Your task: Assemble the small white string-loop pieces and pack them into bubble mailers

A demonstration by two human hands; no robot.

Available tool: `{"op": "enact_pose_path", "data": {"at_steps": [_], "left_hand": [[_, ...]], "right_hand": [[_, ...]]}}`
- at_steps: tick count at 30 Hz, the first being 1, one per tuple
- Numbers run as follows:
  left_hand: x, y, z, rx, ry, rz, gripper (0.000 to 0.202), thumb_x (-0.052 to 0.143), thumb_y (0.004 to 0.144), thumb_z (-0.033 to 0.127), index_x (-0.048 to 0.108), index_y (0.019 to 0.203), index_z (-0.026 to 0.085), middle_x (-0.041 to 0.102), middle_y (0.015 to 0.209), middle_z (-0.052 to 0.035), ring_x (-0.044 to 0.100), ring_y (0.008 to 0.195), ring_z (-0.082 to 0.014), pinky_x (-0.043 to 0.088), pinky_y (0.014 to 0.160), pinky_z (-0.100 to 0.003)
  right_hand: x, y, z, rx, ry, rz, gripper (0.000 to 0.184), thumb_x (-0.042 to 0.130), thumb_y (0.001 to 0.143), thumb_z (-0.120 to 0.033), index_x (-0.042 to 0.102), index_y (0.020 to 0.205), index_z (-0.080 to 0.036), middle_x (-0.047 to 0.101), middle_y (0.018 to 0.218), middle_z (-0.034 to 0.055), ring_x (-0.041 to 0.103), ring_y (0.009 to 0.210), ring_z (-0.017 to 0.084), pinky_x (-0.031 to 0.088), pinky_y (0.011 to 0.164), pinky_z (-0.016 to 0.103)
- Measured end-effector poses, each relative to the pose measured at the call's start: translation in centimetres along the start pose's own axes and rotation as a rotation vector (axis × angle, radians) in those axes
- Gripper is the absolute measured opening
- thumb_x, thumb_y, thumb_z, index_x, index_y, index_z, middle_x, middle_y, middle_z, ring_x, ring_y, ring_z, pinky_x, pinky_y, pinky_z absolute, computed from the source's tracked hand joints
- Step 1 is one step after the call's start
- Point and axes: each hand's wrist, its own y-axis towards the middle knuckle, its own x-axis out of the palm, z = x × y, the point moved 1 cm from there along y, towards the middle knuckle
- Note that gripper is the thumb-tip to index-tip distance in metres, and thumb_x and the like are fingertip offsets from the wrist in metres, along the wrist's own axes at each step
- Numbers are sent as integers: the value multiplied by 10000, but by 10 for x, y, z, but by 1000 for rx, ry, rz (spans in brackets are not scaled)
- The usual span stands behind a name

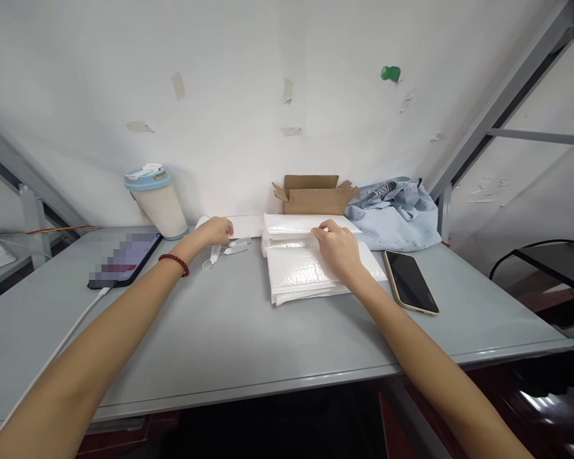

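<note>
Near the back of the grey table, my left hand (216, 231) is closed with its fingers curled down; what they hold, if anything, is hidden. Just below that hand lie small clear plastic pieces (236, 247) with a thin loop. To the right, a stack of white bubble mailers (301, 271) lies flat with shiny surfaces. My right hand (337, 247) rests over the stack, thumb and fingers pinching the edge of an upper bubble mailer (289, 224). Behind my left hand a flat white sheet or packet (249, 226) shows in part.
An open cardboard box (316, 201) and a light blue cloth bag (397, 220) stand against the wall. A dark phone (411, 282) lies at right. On the left are a lidded cup (160, 204) and a phone (124, 258) with a white cable (71, 328) trailing forward.
</note>
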Motion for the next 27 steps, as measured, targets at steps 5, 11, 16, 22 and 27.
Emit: {"op": "enact_pose_path", "data": {"at_steps": [5, 11, 16, 22, 27], "left_hand": [[-4, -4, -1, -1, 20, 16, 208, 551, 674, 298, 695, 767, 181, 722, 878, -79, 637, 799, -213, 406, 627, -236], [0, -4, 1, 48, 156, 8, 246, 547, 701, 329, 697, 844, 195, 720, 898, -69, 635, 819, -215, 418, 640, -254], [1, -5, 9, 88, 260, 17, 255, 502, 700, 228, 703, 853, 194, 706, 918, -99, 618, 853, -239, 412, 637, -277], [4, -11, 17, 73, 354, 49, 203, 476, 749, 183, 677, 770, 161, 680, 857, -141, 592, 852, -250, 404, 649, -289], [0, -17, 21, 46, 395, 167, 214, 420, 805, 185, 630, 812, 142, 652, 897, -168, 555, 932, -285, 413, 652, -320]], "right_hand": [[-2, 0, -1, 2, 2, -26, 384, 410, 804, 15, 716, 934, -176, 647, 1017, 103, 534, 646, 138, 300, 613, 296], [-6, 1, -3, 49, -5, -142, 397, 389, 834, -23, 694, 1022, -195, 622, 1103, 89, 561, 731, 148, 300, 631, 288], [-8, 1, -4, 54, -7, -183, 402, 385, 837, -27, 682, 1047, -197, 609, 1136, 87, 561, 755, 149, 303, 655, 284], [-9, 1, -4, 60, 0, -180, 414, 377, 831, -22, 689, 1042, -194, 614, 1124, 88, 561, 753, 156, 310, 652, 288], [-9, 1, -5, 54, 3, -175, 414, 381, 831, -27, 693, 1046, -194, 614, 1117, 94, 564, 761, 161, 315, 650, 285]]}}
